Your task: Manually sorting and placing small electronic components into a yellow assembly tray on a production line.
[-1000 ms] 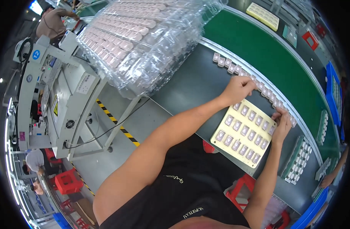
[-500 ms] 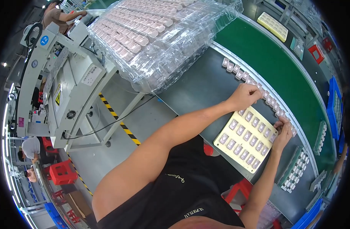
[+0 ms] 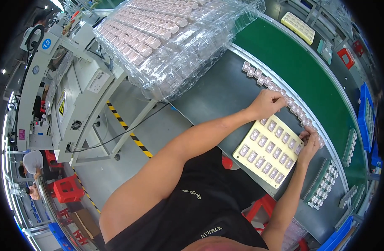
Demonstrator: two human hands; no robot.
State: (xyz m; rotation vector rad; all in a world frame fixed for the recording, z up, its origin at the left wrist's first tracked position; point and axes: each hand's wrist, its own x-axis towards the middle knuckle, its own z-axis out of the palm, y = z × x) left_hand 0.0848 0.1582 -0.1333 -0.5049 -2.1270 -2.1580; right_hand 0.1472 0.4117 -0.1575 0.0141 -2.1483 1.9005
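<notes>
A cream tray [image 3: 242,161] with rows of small silvery parts lies on the dark worktable [image 3: 213,100] in front of me. My left hand [image 3: 267,104] rests at the tray's far left corner, fingers curled on a small part beside a row of small parts [image 3: 265,81] lined along the table's far edge. My right hand [image 3: 309,142] sits at the tray's far right corner, fingertips pinching a small part there.
A big stack of clear blister trays [image 3: 175,37] wrapped in film fills the table's left end. A green conveyor belt [image 3: 296,71] runs behind the row of parts. More filled trays [image 3: 323,188] lie to the right. A grey machine [image 3: 79,96] and red stools [image 3: 68,188] stand on the left.
Both hands have shifted slightly along the tray's far edge; the left hand still works at the row of parts and the right hand stays at the tray's right corner.
</notes>
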